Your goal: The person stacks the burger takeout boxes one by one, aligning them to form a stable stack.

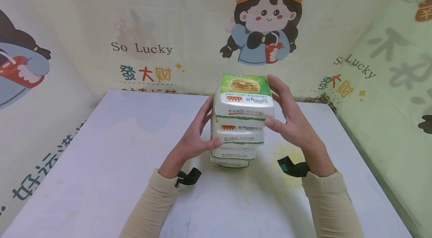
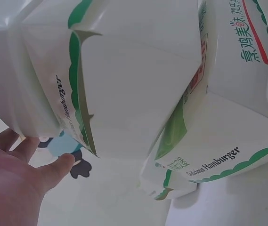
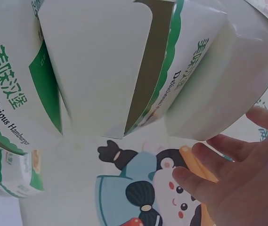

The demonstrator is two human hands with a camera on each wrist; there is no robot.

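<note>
Several white-and-green paper hamburger boxes stand in a slightly uneven stack in the head view. The top box (image 1: 244, 107) carries a burger picture on its lid; a second box (image 1: 241, 136) and lower boxes (image 1: 233, 154) show beneath it. Along the stack's left side lies my left hand (image 1: 192, 136), thumb near the second box's front corner. My right hand (image 1: 293, 118) is at the top box's right side, with its thumb by the lower front corner and extended fingers towards the back. Both wrist views show loosely extended fingers right at a white box wall.
The stack is on a white table (image 1: 111, 178) with faint yellowish stains. A printed cloth (image 1: 199, 17) with cartoon figures and lettering hangs behind the table and along both sides. Each wrist wears a black strap (image 1: 293, 166).
</note>
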